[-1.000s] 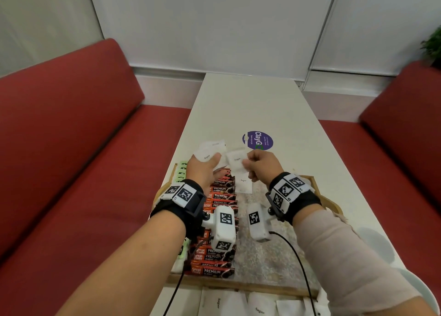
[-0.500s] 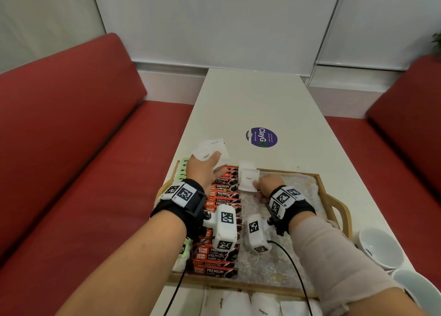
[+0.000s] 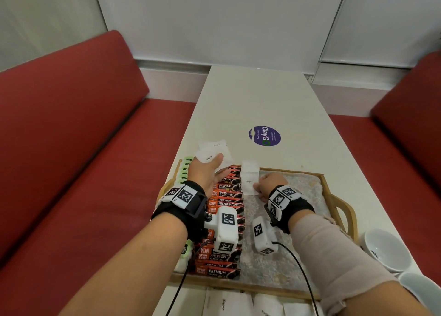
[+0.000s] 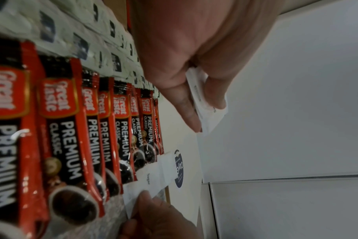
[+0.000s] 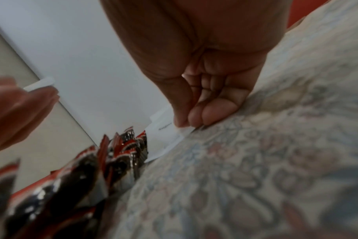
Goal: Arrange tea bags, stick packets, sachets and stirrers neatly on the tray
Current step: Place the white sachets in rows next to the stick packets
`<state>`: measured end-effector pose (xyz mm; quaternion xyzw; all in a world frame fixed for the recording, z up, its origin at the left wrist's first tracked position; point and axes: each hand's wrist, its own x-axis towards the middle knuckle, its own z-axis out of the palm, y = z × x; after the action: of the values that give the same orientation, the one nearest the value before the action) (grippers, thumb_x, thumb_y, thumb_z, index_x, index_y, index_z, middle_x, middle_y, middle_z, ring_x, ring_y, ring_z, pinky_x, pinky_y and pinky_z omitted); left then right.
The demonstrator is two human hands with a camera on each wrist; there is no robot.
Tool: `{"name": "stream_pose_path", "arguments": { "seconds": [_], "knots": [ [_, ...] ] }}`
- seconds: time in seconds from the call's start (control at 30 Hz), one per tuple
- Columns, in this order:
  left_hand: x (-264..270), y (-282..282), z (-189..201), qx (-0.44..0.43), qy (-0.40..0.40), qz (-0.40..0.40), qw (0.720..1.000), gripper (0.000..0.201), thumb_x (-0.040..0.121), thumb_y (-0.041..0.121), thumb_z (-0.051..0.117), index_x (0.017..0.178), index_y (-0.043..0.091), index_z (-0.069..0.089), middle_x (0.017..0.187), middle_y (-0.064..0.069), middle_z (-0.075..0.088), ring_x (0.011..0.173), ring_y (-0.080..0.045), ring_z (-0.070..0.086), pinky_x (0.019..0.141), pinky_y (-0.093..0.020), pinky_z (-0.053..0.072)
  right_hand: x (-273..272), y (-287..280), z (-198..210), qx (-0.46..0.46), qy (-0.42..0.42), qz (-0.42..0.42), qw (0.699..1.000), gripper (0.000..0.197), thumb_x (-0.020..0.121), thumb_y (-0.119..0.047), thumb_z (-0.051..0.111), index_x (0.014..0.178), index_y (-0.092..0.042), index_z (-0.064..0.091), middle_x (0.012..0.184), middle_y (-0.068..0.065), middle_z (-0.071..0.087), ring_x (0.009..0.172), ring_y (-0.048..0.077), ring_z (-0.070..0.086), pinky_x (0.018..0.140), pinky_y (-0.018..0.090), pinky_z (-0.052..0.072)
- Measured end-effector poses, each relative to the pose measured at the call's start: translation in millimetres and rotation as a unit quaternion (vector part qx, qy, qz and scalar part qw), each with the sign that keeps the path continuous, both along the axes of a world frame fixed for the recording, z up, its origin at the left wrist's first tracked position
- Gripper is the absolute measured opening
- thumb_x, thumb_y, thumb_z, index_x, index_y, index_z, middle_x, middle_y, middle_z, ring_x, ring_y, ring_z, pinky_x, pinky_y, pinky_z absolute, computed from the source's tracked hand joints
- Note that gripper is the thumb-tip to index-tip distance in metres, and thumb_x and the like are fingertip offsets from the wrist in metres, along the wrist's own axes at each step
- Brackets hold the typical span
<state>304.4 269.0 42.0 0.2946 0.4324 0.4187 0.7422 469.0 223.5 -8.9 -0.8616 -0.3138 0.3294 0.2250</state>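
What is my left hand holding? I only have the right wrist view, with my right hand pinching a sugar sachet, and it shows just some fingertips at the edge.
Observer: Your left hand holds a small fan of white sugar sachets, raised above the far left corner of the tray.
Operator: Is any sugar off the tray?
Observer: Yes, loose sachets lie on the table just in front of the tray's near edge.
Operator: What sits left of the coffee sticks?
Observer: A row of light green packets runs along the tray's left edge, beside the coffee sticks.
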Motion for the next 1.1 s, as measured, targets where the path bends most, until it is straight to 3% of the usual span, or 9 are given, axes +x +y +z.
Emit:
{"name": "stream_pose_path", "arguments": {
  "seconds": [0.13, 0.23, 0.3, 0.4, 0.53, 0.7, 0.9, 1.0, 1.1],
  "knots": [
    [-0.1, -1.3, 3.1, -0.011, -0.009, -0.007, 1.000, 0.036, 0.089, 0.003, 0.062, 0.124, 0.009, 0.056, 0.115, -0.010, 0.067, 0.096, -0.027, 0.068, 0.061, -0.030, 0.060, -3.8, -1.0, 9.3, -0.056, -0.077, 0.042, 0.995, 0.023, 0.087, -0.023, 0.061, 0.069, -0.012, 0.053, 0.100, 0.011, 0.068, 0.097, 0.028, 0.065, 0.078, 0.031, 0.051],
    [-0.4, -3.1, 5.8, -0.019, -0.015, -0.032, 0.999, 0.035, 0.091, 0.001, 0.058, 0.126, 0.002, 0.052, 0.111, -0.012, 0.066, 0.089, -0.025, 0.068, 0.058, -0.029, 0.060, -2.0, -3.4, 13.5, -0.065, -0.105, 0.049, 0.991, 0.021, 0.087, -0.029, 0.062, 0.086, -0.009, 0.055, 0.089, 0.008, 0.057, 0.082, 0.023, 0.059, 0.067, 0.027, 0.043],
    [-0.8, -4.7, 7.1, -0.020, -0.011, -0.052, 0.998, 0.035, 0.092, -0.003, 0.053, 0.127, -0.001, 0.049, 0.112, -0.015, 0.064, 0.086, -0.026, 0.067, 0.059, -0.031, 0.060, -0.7, -4.8, 14.4, 0.005, -0.075, 0.020, 0.997, 0.023, 0.083, -0.026, 0.066, 0.091, -0.009, 0.052, 0.086, 0.007, 0.056, 0.069, 0.018, 0.052, 0.061, 0.026, 0.041],
    [0.0, -7.2, 8.3, -0.011, -0.001, -0.072, 0.997, 0.038, 0.093, -0.007, 0.047, 0.130, 0.001, 0.046, 0.123, -0.018, 0.059, 0.098, -0.031, 0.063, 0.061, -0.032, 0.060, -4.9, -7.8, 28.1, 0.181, -0.055, -0.032, 0.981, 0.019, 0.085, -0.023, 0.065, 0.096, -0.014, 0.053, 0.086, 0.001, 0.055, 0.080, 0.019, 0.054, 0.069, 0.027, 0.040],
    [2.3, -14.0, 9.6, 0.034, 0.019, -0.093, 0.995, 0.042, 0.092, -0.011, 0.047, 0.129, 0.008, 0.048, 0.121, -0.012, 0.058, 0.108, -0.031, 0.059, 0.069, -0.034, 0.059, -23.3, -8.2, 66.3, 0.329, -0.012, -0.011, 0.944, 0.007, 0.086, -0.019, 0.064, 0.083, -0.019, 0.059, 0.071, -0.006, 0.055, 0.064, 0.010, 0.051, 0.063, 0.024, 0.040],
    [2.0, -21.7, 11.3, 0.111, 0.041, -0.129, 0.984, 0.040, 0.089, -0.013, 0.051, 0.120, 0.011, 0.054, 0.104, -0.007, 0.066, 0.091, -0.021, 0.065, 0.076, -0.034, 0.056, -41.2, -8.6, 85.8, 0.313, 0.001, 0.069, 0.947, 0.014, 0.083, -0.021, 0.068, 0.070, -0.024, 0.061, 0.074, -0.003, 0.065, 0.066, 0.012, 0.057, 0.069, 0.029, 0.051],
    [-1.2, -28.1, 14.1, 0.179, 0.045, -0.167, 0.969, 0.036, 0.084, -0.015, 0.056, 0.104, 0.014, 0.063, 0.091, -0.002, 0.071, 0.080, -0.014, 0.069, 0.066, -0.026, 0.056, -48.9, -12.9, 88.7, 0.267, -0.016, 0.086, 0.960, 0.018, 0.075, -0.029, 0.077, 0.078, -0.020, 0.062, 0.067, -0.010, 0.054, 0.061, 0.007, 0.051, 0.055, 0.019, 0.038],
    [-1.5, -32.7, 15.5, 0.210, 0.041, -0.203, 0.955, 0.036, 0.076, -0.015, 0.055, 0.104, 0.006, 0.063, 0.096, -0.017, 0.061, 0.086, -0.024, 0.058, 0.069, -0.031, 0.046, -53.1, -10.5, 87.8, 0.252, 0.005, 0.084, 0.964, 0.021, 0.073, -0.026, 0.079, 0.073, -0.021, 0.058, 0.066, -0.009, 0.053, 0.060, 0.009, 0.052, 0.058, 0.022, 0.042],
    [-3.0, -33.0, 16.4, 0.198, 0.029, -0.198, 0.959, 0.035, 0.077, -0.015, 0.055, 0.100, 0.010, 0.063, 0.091, -0.012, 0.064, 0.083, -0.023, 0.059, 0.067, -0.029, 0.046, -53.2, -9.4, 87.1, 0.251, 0.047, 0.075, 0.964, 0.023, 0.077, -0.018, 0.076, 0.066, -0.020, 0.056, 0.064, -0.005, 0.058, 0.060, 0.012, 0.054, 0.059, 0.026, 0.046]
  ]
}}
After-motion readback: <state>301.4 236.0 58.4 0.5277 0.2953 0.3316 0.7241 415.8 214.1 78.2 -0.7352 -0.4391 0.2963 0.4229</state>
